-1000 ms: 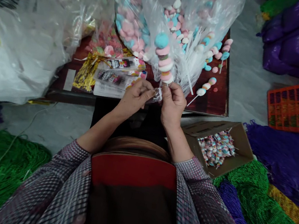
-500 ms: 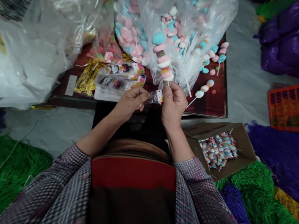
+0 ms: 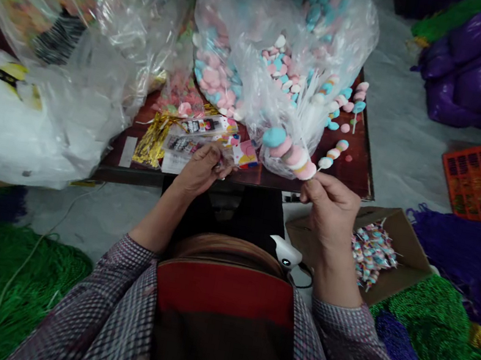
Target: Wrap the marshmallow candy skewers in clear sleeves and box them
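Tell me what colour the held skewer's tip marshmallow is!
The tip marshmallow is light blue; the head view shows it.

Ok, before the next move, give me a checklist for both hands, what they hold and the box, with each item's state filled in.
1. Candy skewer gripped: ok, right hand pinches its lower end.
2. Printed wrapper held: ok, left hand has its clear part.
3. Skewer inside wrapper: not ok, the two are apart.
4. Wrapper's mouth open: cannot tell, fingers cover much of it.
5. Cardboard box open: ok, wrapped candies show inside.
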`<state>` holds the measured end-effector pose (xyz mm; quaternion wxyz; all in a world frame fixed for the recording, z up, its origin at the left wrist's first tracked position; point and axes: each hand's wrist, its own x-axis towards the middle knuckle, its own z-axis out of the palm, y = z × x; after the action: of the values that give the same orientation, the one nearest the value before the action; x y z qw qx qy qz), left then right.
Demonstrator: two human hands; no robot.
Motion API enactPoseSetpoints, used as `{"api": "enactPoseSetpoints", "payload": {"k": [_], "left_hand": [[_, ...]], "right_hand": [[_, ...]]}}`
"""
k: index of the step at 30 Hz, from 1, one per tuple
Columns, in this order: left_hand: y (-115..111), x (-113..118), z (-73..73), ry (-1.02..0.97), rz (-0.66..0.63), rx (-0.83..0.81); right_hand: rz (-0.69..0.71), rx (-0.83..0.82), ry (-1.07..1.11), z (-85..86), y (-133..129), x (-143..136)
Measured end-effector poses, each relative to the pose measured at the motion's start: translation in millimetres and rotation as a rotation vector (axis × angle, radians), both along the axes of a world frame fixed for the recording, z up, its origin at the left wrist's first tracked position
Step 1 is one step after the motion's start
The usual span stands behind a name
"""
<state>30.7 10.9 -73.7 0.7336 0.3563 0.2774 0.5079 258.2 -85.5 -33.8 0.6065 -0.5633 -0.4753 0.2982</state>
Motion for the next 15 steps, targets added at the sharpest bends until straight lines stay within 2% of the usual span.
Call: {"api": "enactPoseSetpoints", "payload": {"k": [6, 9, 12, 15], "left_hand": [[3, -1, 5.0, -0.042, -0.046, 0.012], [4, -3, 3.3, 0.011, -0.062, 0.014], [5, -4, -3.3, 0.087, -0.085, 0.055], [6, -6, -10.2, 0.175, -0.097, 0.166]], "right_hand": [[-0.010, -0.046, -0.082, 8.9, -8, 10], [0.007, -0.025, -0.005, 15.8, -6, 9], [0.126, -0.038, 0.145, 20.9, 2, 0], [0.241, -0.128, 0.178, 21.4, 13, -15]]}}
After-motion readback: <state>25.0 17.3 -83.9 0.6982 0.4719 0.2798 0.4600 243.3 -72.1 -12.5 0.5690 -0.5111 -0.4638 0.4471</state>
